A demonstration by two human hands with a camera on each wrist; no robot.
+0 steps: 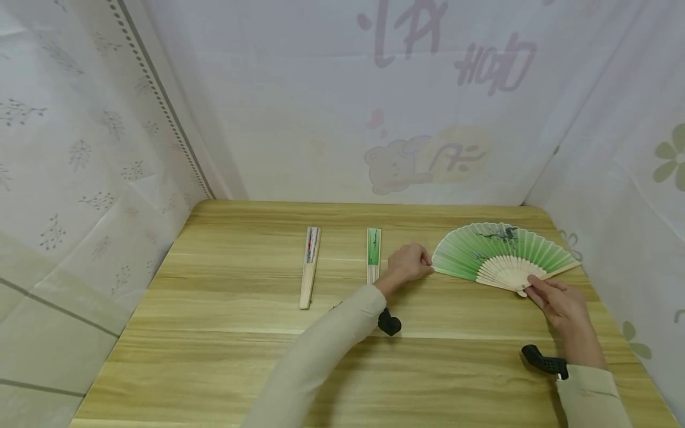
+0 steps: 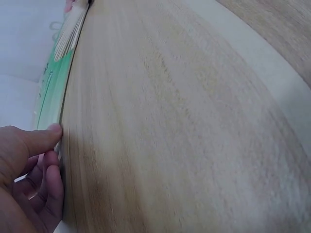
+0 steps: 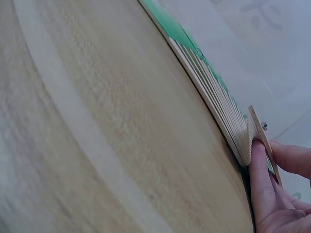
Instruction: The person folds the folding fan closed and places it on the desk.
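A green folding fan (image 1: 481, 246) with pale ribs and a dark branch print lies spread wide at the right of the table. My left hand (image 1: 409, 262) pinches the fan's left outer edge between thumb and fingers, which the left wrist view shows close up at the green corner. With thumb and fingers my right hand (image 1: 559, 300) grips the outer rib near the pivot. In the right wrist view that outer rib (image 3: 265, 141) stands apart from the stacked ribs (image 3: 214, 97).
Left of centre a closed folding fan (image 1: 309, 267) with a white and red print lies on the wooden table (image 1: 214, 356). A closed green fan (image 1: 373, 252) lies beside my left forearm, its lower end hidden by the arm. Printed curtains (image 1: 299, 119) enclose the table.
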